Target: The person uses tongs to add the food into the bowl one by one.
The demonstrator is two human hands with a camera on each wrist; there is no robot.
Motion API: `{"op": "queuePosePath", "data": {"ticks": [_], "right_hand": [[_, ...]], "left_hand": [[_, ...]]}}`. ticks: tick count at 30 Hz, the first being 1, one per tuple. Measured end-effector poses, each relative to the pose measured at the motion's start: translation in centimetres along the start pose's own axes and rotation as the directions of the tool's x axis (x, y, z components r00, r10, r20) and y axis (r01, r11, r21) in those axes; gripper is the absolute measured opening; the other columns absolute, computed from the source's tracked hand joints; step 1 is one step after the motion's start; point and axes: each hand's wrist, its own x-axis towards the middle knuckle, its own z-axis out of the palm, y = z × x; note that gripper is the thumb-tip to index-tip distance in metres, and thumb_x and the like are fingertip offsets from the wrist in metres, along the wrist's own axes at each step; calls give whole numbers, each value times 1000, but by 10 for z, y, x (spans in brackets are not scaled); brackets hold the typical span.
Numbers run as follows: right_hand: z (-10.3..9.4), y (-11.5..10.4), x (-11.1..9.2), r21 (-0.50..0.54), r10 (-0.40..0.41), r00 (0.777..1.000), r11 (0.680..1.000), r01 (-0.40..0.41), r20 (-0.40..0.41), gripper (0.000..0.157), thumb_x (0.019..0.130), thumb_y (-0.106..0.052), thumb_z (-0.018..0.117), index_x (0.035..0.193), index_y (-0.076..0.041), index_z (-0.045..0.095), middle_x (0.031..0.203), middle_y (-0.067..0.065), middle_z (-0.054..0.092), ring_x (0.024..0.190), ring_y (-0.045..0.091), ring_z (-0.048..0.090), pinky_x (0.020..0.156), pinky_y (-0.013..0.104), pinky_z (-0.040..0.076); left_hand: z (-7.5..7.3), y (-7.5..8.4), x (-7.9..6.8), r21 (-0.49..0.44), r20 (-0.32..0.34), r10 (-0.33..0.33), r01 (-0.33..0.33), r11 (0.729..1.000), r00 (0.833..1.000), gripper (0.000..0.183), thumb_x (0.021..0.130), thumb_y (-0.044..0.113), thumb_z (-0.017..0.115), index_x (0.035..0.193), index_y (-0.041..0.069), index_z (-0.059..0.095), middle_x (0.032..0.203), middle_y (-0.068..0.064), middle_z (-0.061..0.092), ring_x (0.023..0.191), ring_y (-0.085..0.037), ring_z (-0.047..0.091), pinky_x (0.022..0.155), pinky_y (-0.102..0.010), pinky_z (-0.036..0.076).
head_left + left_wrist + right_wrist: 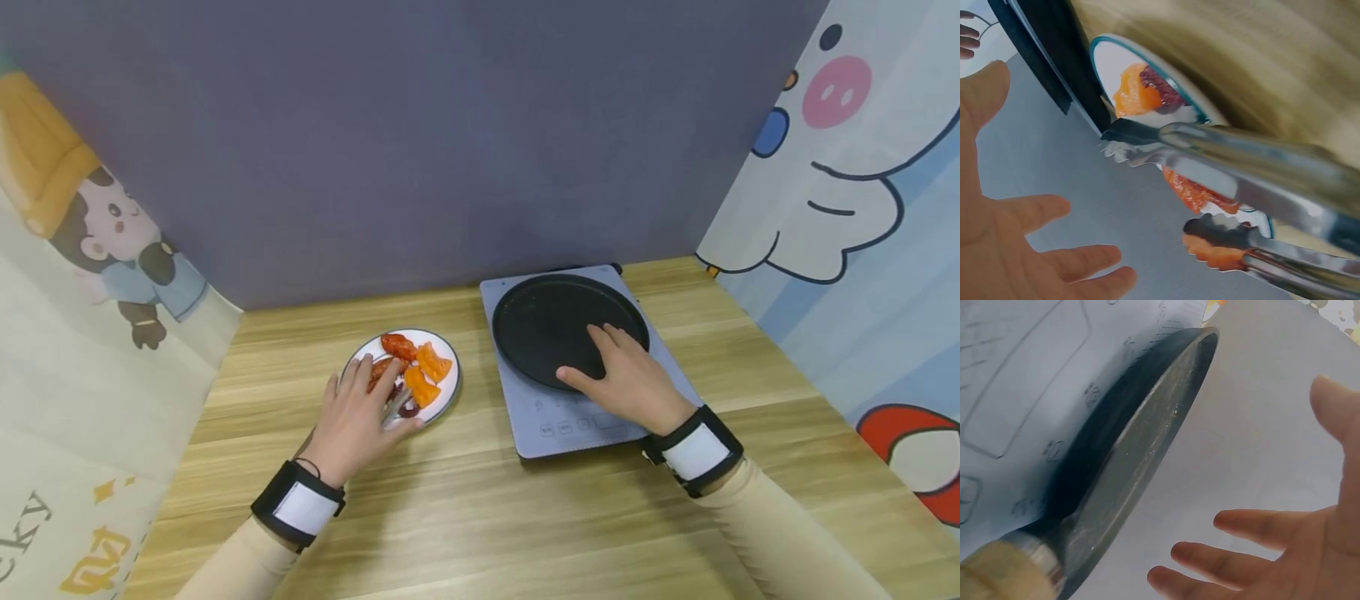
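Observation:
My left hand (356, 425) hovers over the near left side of a round white plate (447, 392), fingers spread and holding nothing. Metal tongs (1216, 159) with scalloped tips lie across the plate beneath that hand, partly hidden in the head view. On the plate are glossy reddish-brown pieces like chicken wings (397, 346), orange pieces (422, 387) and dark purple bits (1163, 90). Over the near right part of a flat black pan (540, 325), my right hand (633, 383) is spread with nothing in it. The pan's wooden handle (1004, 572) shows in the right wrist view.
Under the pan is a pale induction cooker (532, 429) with touch buttons along its near side. Both stand on a wood-grain table (480, 517). A grey wall panel (450, 150) rises behind, and cartoon-printed curtains (862, 208) flank the table.

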Motion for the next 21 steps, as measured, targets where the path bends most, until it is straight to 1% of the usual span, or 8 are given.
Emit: {"op": "queuePosePath", "data": {"ticks": [4,8,11,14,16,21], "right_hand": [[2,7,-7,8,9,1000,1000,-9,16,97,76,-75,41,136,0,26,137,30,26,122,43,25,92,62,31],[6,15,-19,-2,7,1000,1000,-7,14,96,77,-73,42,135,2,27,136,32,28,120,44,26,92,61,31],[7,19,-29,-11,6,1000,1000,-6,-1,96,77,-72,44,134,3,28,134,32,29,119,44,28,93,61,31],[7,20,-37,-10,16,1000,1000,-16,2,97,76,-72,46,135,3,27,135,33,27,119,46,27,93,62,30],[7,20,-41,3,31,999,1000,-31,18,98,75,-72,46,136,2,25,136,34,25,120,46,25,93,62,29],[5,26,-52,62,65,996,996,-68,58,98,77,-69,48,136,4,21,136,36,19,120,48,22,93,64,28]], "left_hand": [[2,-5,-9,-13,13,-16,17,1000,1000,84,69,64,62,133,15,37,131,-28,35,121,-41,25,90,-69,24],[3,-11,-18,-1,38,-31,32,1000,999,85,71,62,62,134,12,35,131,-31,33,119,-44,27,90,-69,26],[4,-14,-23,1,46,-47,47,999,998,86,72,63,60,135,12,33,132,-31,33,118,-45,27,90,-69,25],[5,-17,-28,-4,45,-66,66,998,997,86,73,65,58,136,12,33,133,-31,32,119,-46,26,91,-70,23],[5,-19,-31,-1,39,-78,78,997,996,86,72,64,59,136,12,33,134,-31,31,119,-46,26,92,-70,22],[6,-21,-40,1,32,-87,87,996,996,83,72,56,65,136,12,34,133,-32,31,119,-47,26,90,-69,24]]}}
